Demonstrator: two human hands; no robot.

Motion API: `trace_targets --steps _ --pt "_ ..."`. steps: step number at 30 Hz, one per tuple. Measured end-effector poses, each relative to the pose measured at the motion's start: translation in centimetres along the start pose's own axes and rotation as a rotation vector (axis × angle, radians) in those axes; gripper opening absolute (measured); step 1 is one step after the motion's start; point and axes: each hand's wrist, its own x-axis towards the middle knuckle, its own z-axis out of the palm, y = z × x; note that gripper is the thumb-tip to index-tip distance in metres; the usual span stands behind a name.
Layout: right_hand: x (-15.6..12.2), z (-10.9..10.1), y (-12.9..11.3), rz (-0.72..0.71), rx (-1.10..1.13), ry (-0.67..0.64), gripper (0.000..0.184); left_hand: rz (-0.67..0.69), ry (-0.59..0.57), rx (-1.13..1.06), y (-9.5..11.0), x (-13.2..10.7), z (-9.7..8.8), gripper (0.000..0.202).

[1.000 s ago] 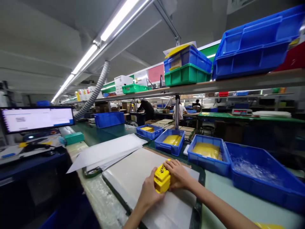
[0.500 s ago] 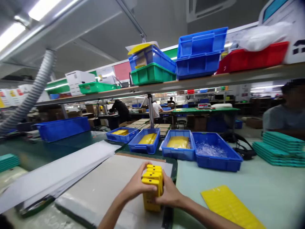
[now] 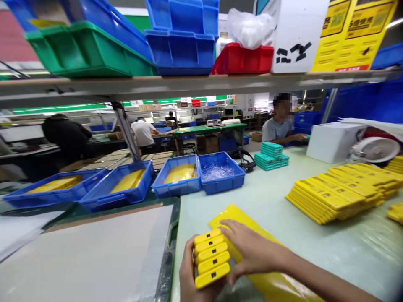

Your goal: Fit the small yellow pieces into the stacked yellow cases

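- Across the lower right, pale green desk [image 3: 261,193], glossy surface, carries most of the work items.
- Above it, long shelf [image 3: 201,83]: green bin [image 3: 91,50] and stacked blue bins [image 3: 184,50] at left and middle, then red bin [image 3: 248,58] with clear plastic on it, white carton [image 3: 294,35], yellow boxes [image 3: 352,35] at right.
- Lower left, large pale sheet [image 3: 88,256], lying flat, dark green border along its right side.
- Behind sheet and desk, row of four blue trays [image 3: 176,188]. Three contain yellow packets; the rightmost contains small clear pieces, too fine to identify.
- Right side of desk: broad pile of flat yellow packs [image 3: 333,193], layered and overlapping.
- Under and beyond the right hand: yellow sheet [image 3: 270,281], flat on desk, shiny, partly covered by hand and forearm.
- Far side: co-worker [image 3: 278,128] in light top, arm on the desk near white box [image 3: 329,142].
- Right hand [image 3: 256,249]: fingers spread, thumb apart from them, just beside the block stack. Can't tell if fingertips touch it.
- Left hand [image 3: 188,268]: wrapped round the stack from left and below, gripping it.
- Teal stacks [image 3: 271,158] near the co-worker, two heights.
- Yellow blocks [image 3: 212,259]: five together in the left hand, ends facing camera, each with one small dark mark.
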Motion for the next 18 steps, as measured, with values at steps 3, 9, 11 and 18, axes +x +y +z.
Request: trace_targets --steps 3,9,11,18 --pt "-2.6 -2.9 3.0 0.348 -0.144 0.114 0.048 0.004 -0.017 -0.049 0.8 1.4 0.8 0.105" --pt "-4.1 -1.1 5.6 0.591 -0.217 0.343 0.026 0.061 0.023 0.053 0.5 4.3 0.6 0.088" --pt "-3.9 0.3 5.5 0.587 -0.239 0.389 0.031 0.058 0.017 0.001 0.2 4.0 0.8 0.092" --pt "-2.2 2.4 5.2 0.662 -0.346 0.432 0.016 -0.018 -0.024 -0.12 -1.3 3.1 0.6 0.104"
